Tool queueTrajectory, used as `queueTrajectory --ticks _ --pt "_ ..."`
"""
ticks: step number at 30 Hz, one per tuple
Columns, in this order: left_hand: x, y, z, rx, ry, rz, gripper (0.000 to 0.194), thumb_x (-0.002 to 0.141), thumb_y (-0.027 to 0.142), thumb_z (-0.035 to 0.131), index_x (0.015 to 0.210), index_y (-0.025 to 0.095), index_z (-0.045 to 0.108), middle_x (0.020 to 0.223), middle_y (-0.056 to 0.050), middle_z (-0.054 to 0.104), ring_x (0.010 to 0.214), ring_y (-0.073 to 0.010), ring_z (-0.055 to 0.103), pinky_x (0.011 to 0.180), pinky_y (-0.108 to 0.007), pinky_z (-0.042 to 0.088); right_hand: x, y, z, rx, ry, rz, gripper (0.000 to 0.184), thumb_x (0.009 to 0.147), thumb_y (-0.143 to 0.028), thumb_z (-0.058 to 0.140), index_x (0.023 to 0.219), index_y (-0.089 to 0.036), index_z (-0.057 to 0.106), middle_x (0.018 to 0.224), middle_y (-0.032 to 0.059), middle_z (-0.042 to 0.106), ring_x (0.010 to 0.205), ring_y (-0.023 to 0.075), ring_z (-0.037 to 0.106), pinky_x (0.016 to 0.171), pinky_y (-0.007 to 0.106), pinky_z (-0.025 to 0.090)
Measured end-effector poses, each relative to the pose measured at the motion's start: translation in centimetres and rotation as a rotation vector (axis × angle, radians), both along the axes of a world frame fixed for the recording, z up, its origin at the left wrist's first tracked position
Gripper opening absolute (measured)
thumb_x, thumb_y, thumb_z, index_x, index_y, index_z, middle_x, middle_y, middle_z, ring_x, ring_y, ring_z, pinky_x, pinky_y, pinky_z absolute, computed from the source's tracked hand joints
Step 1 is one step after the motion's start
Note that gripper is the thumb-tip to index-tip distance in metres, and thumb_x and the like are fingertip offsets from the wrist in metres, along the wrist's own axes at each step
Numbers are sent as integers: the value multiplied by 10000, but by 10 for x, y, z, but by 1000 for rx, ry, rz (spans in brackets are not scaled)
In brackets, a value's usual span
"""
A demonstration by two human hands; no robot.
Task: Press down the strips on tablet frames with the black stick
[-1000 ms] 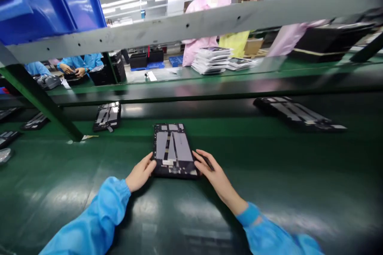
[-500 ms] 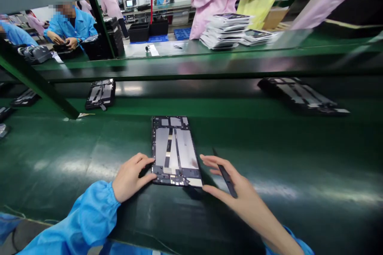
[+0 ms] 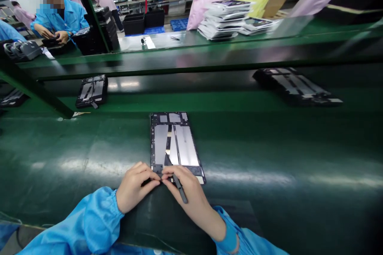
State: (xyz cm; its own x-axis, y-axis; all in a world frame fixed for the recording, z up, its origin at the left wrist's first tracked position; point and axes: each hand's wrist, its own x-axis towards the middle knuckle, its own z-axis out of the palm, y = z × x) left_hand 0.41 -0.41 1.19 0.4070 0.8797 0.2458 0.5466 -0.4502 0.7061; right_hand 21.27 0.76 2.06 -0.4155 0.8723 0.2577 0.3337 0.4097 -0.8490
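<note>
An opened tablet (image 3: 188, 143) lies on the green bench in front of me, its silver inner plates and dark ribbon cable facing up. My left hand (image 3: 139, 185) is at its lower left corner, thumb and fingers pinched together; whatever sits between them is too small to make out. Right beside it, my right hand (image 3: 187, 189) reaches over the tablet's lower edge, thumb and forefinger pinched close to the left fingertips. A slim dark pointed tool (image 3: 181, 191) rests in the right hand, its tip towards the ribbon cable. The fingers hide part of the lower edge.
More opened tablets lie on the strip beyond, one at left (image 3: 92, 91) and one at right (image 3: 299, 87). A green post (image 3: 56, 101) slants across the left. On the far bench stand a stack of white-wrapped tablets (image 3: 223, 20) and black trays (image 3: 103, 32); co-workers are behind it.
My right hand has moved left from beside the tablet to its lower edge, bringing the dark tool along. My left fingers have closed into a pinch and shifted slightly right.
</note>
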Motion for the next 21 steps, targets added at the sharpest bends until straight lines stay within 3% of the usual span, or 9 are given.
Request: queueTrajectory --ticks 3,8,14,17,21 --pt "1 -1 -2 -63 24 25 143 964 315 581 933 220 683 852 -29 607 825 -172 555 724 -293 443 1 1 4 -56 13 20 202 909 -75 554 1010 -246 589 919 27 650 885 241 619 809 363 478" --pt "2 -2 -5 -50 73 50 107 966 281 580 935 224 664 871 -21 590 834 -160 555 734 -282 439 -2 0 1 0 -9 -7 236 925 -85 520 1077 -252 587 923 40 649 885 251 609 812 381 473" --pt "-5 -11 -2 376 436 -26 173 983 173 523 1120 204 625 957 -37 637 797 -172 536 674 -310 389 -5 -2 -7 90 -40 -3 293 943 -56 487 1143 -257 563 920 44 628 862 246 596 774 377 473" --pt "-12 -13 2 420 489 -83 262 994 135 489 1239 178 569 1114 -59 648 874 -176 559 717 -321 407 -6 -2 -8 97 -51 3 288 960 -62 480 1154 -257 566 929 48 629 869 246 594 775 380 472" --pt "-20 -11 6 460 473 -135 298 1015 135 440 1290 187 541 1174 -60 646 933 -171 580 747 -315 435 -5 -1 -10 84 -31 -1 285 958 -71 495 1167 -251 566 940 53 637 881 247 603 790 384 486"
